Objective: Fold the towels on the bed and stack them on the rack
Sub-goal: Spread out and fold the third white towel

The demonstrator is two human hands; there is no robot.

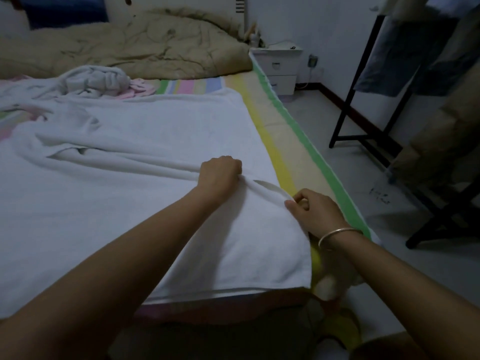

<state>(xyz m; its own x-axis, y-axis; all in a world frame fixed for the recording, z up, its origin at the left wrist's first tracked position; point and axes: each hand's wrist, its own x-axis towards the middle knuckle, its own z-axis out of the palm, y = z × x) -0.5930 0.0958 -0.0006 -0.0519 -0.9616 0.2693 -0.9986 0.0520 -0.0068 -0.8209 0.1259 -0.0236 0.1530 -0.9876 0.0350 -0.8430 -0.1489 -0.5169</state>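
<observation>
A large white towel (145, 131) lies spread over the bed, with a long ridge of bunched cloth running across it. My left hand (220, 175) grips that ridge near the towel's right side. My right hand (311, 209), with a bangle on the wrist, pinches the towel's right edge just beside the yellow stripe of the sheet. Another crumpled white towel (96, 83) sits further back on the bed. A black metal rack (368, 94) stands on the floor to the right of the bed.
A tan quilt (135, 45) is heaped at the head of the bed. The striped sheet (283, 141) shows along the bed's right edge. A white nightstand (280, 68) stands in the corner. Grey floor (324, 120) separates bed and rack. Clothes (420, 55) hang on the rack.
</observation>
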